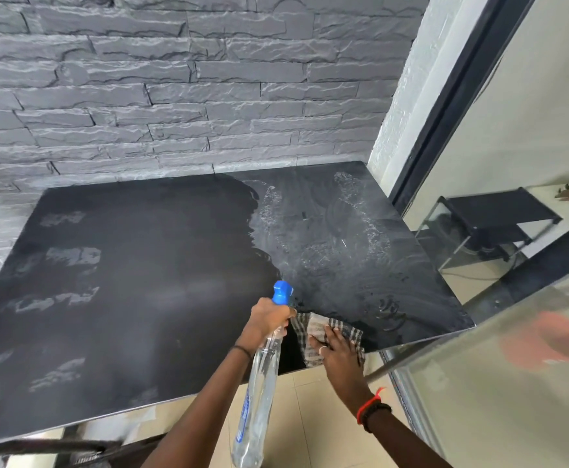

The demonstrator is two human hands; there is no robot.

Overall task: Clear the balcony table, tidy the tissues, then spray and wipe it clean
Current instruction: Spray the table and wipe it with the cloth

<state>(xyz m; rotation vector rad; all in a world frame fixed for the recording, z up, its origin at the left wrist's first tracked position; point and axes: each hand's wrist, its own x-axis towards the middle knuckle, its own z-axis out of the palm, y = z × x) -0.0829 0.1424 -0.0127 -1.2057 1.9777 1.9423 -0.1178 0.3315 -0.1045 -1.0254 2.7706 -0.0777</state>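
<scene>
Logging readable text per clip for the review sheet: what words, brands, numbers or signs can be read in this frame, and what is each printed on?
None can be read.
Blue label on the clear plastic spray bottle with a blue nozzle, held in the left hand: print is there, but too small and blurred to read.
Checked grey-and-white cloth under the right hand: pattern only, no text.
Black table top: no markings.

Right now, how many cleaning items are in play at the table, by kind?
Clear plastic spray bottle with blue nozzle: 1, in the left hand
Checked cloth: 1, under the right hand on the black table
Total: 2
</scene>
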